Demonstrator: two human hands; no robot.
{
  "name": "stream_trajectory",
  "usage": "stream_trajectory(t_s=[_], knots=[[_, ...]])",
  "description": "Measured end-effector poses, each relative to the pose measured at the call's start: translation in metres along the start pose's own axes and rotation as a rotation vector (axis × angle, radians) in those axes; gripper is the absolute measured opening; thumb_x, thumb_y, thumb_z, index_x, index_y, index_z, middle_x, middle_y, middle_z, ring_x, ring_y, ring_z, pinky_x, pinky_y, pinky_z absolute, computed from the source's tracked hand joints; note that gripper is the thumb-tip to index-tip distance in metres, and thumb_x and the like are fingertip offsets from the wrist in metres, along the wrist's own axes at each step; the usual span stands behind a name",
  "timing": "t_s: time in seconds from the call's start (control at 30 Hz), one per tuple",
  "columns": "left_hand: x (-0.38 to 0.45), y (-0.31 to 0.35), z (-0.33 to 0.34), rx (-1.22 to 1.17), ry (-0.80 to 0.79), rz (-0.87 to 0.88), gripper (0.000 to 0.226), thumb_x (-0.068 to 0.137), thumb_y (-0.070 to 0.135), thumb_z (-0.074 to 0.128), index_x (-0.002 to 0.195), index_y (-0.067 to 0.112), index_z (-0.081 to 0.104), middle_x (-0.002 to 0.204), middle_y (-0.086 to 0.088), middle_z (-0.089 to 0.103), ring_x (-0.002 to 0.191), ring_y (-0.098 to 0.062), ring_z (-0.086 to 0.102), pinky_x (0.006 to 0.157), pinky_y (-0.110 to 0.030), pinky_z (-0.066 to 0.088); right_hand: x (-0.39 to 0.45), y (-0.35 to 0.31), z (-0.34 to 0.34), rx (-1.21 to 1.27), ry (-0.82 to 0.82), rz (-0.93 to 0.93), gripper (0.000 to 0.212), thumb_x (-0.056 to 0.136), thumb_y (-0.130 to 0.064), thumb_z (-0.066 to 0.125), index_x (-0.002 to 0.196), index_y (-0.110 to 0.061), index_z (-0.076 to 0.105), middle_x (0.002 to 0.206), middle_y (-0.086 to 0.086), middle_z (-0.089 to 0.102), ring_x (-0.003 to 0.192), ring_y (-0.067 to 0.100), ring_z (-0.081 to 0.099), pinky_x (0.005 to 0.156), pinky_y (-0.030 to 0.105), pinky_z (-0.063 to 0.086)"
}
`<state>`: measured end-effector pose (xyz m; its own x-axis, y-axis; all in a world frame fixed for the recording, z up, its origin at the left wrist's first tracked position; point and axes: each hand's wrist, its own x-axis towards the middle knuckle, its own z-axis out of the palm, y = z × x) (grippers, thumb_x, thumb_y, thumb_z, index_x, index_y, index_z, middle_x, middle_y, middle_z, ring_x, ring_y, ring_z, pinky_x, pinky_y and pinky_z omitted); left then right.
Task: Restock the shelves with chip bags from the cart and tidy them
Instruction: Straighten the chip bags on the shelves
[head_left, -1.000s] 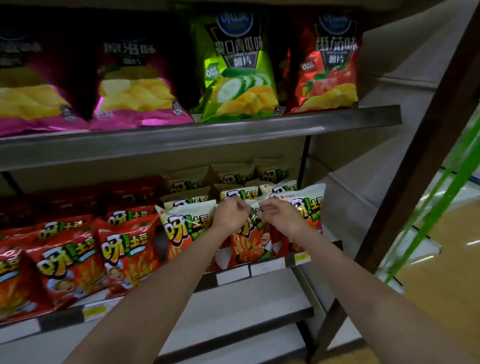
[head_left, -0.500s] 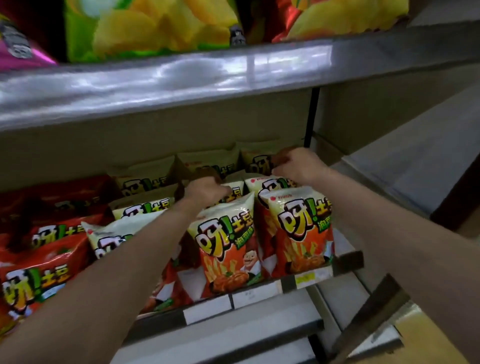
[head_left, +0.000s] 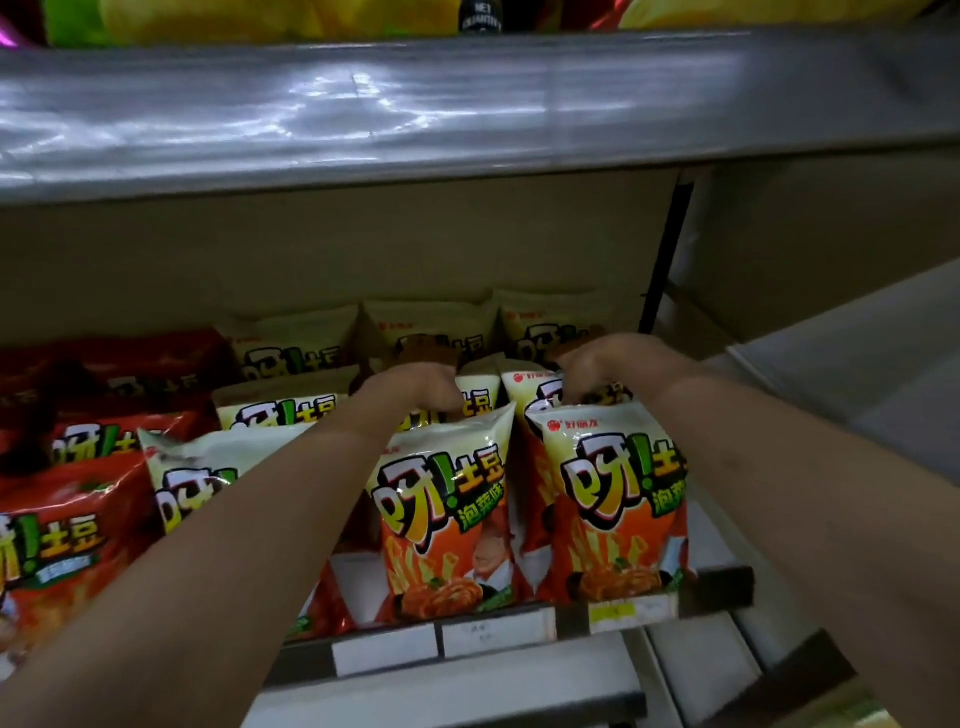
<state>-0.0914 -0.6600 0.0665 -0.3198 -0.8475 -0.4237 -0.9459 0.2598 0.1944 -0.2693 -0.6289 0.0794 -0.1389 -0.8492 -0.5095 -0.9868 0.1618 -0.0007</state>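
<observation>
Cream-and-orange chip bags stand in rows on the middle shelf (head_left: 719, 586). My left hand (head_left: 410, 389) reaches over the front middle bag (head_left: 447, 519), its fingers curled down on the top of the bag behind it (head_left: 478, 402). Beside it, my right hand (head_left: 613, 366) curls its fingers onto the top of the second-row bag (head_left: 535, 387) behind the front right bag (head_left: 618, 509). More of the same bags (head_left: 431, 327) stand at the back. The fingertips of both hands are hidden among the bags.
Red bags of the same brand (head_left: 67, 519) fill the shelf's left part. The metal upper shelf (head_left: 467, 104) hangs close above, with bags on it. Price labels (head_left: 384, 649) line the front rail. A dark upright post (head_left: 665, 260) bounds the shelf on the right.
My view has moved in closer to the middle shelf. Both hands went from the front bags' tops to the second row behind them, the right hand coming back slightly from the rear row.
</observation>
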Motion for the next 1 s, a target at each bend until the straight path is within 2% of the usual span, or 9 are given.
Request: stream_trajectory(t_s=[0.2, 0.37, 0.47, 0.57, 0.67, 0.73, 0.8, 0.9, 1.0], knots=[[-0.007, 0.000, -0.001, -0.013, 0.019, -0.027, 0.041, 0.092, 0.020, 0.059, 0.127, 0.001, 0.051, 0.132, -0.015, 0.052, 0.120, -0.030, 0.050, 0.090, -0.032, 0.042, -0.005, 0.002, -0.001, 0.011, -0.019, -0.050, 0.058, 0.092, -0.025, 0.061, 0.145, -0.018, 0.037, 0.147, 0.007, 0.041, 0.132, 0.030, 0.041, 0.109, 0.044, 0.036], [-0.021, 0.004, 0.000, -0.011, 0.143, -0.016, 0.030, 0.092, 0.021, 0.060, 0.116, 0.004, 0.056, 0.119, -0.015, 0.058, 0.112, -0.030, 0.053, 0.087, -0.034, 0.044, -0.025, 0.012, 0.000, 0.053, 0.132, -0.043, 0.047, 0.095, -0.029, 0.057, 0.134, -0.004, 0.049, 0.136, 0.014, 0.051, 0.122, 0.030, 0.049, 0.093, 0.032, 0.039], [-0.033, 0.005, 0.004, -0.018, 0.236, -0.023, 0.019, 0.092, 0.021, 0.056, 0.106, 0.009, 0.056, 0.118, -0.013, 0.057, 0.112, -0.030, 0.053, 0.084, -0.033, 0.042, -0.035, 0.015, 0.004, 0.071, 0.275, -0.038, 0.052, 0.094, -0.034, 0.059, 0.137, -0.009, 0.045, 0.136, 0.015, 0.049, 0.124, 0.032, 0.046, 0.097, 0.035, 0.039], [-0.036, 0.006, 0.007, -0.022, 0.324, -0.043, 0.023, 0.093, 0.025, 0.055, 0.111, 0.011, 0.058, 0.118, -0.010, 0.058, 0.114, -0.029, 0.052, 0.083, -0.033, 0.040, -0.038, 0.017, 0.008, 0.066, 0.351, -0.045, 0.060, 0.092, -0.039, 0.060, 0.143, -0.016, 0.039, 0.139, 0.015, 0.045, 0.126, 0.032, 0.045, 0.100, 0.037, 0.041], [-0.032, 0.005, 0.003, -0.044, 0.282, -0.078, 0.020, 0.092, 0.032, 0.061, 0.087, 0.014, 0.054, 0.111, -0.008, 0.058, 0.115, -0.029, 0.052, 0.083, -0.032, 0.038, -0.033, 0.016, 0.005, 0.090, 0.268, -0.004, 0.050, 0.095, -0.040, 0.056, 0.131, -0.005, 0.052, 0.131, 0.013, 0.053, 0.120, 0.028, 0.050, 0.089, 0.030, 0.040], [-0.028, 0.005, -0.002, -0.054, 0.210, -0.102, 0.029, 0.090, 0.035, 0.064, 0.075, 0.014, 0.051, 0.108, -0.009, 0.056, 0.117, -0.029, 0.051, 0.086, -0.033, 0.039, -0.028, 0.014, 0.001, 0.121, 0.266, -0.005, 0.053, 0.093, -0.037, 0.059, 0.135, -0.006, 0.049, 0.136, 0.013, 0.049, 0.125, 0.029, 0.046, 0.091, 0.030, 0.040], [-0.023, 0.006, -0.003, -0.065, 0.178, -0.102, 0.024, 0.090, 0.035, 0.064, 0.092, 0.012, 0.060, 0.120, -0.011, 0.056, 0.121, -0.029, 0.048, 0.094, -0.035, 0.039, -0.022, 0.012, 0.001, 0.144, 0.338, -0.033, 0.068, 0.088, -0.034, 0.067, 0.146, -0.017, 0.036, 0.144, 0.014, 0.037, 0.132, 0.033, 0.037, 0.103, 0.036, 0.040], [-0.016, 0.006, 0.002, 0.036, 0.256, -0.062, 0.056, 0.086, 0.039, 0.068, 0.134, 0.015, 0.049, 0.136, -0.010, 0.048, 0.129, -0.031, 0.040, 0.105, -0.039, 0.032, -0.016, 0.008, 0.005, 0.212, 0.398, -0.049, 0.075, 0.083, -0.032, 0.073, 0.147, -0.024, 0.033, 0.147, 0.013, 0.030, 0.136, 0.034, 0.032, 0.108, 0.041, 0.038], [-0.012, 0.005, 0.006, 0.190, 0.402, 0.000, 0.081, 0.079, 0.045, 0.073, 0.144, 0.023, 0.030, 0.145, -0.014, 0.034, 0.137, -0.035, 0.027, 0.113, -0.047, 0.021, -0.021, 0.007, 0.002, 0.142, 0.239, -0.025, 0.073, 0.092, -0.039, 0.061, 0.151, -0.016, 0.026, 0.153, 0.012, 0.027, 0.139, 0.031, 0.030, 0.109, 0.035, 0.033]])
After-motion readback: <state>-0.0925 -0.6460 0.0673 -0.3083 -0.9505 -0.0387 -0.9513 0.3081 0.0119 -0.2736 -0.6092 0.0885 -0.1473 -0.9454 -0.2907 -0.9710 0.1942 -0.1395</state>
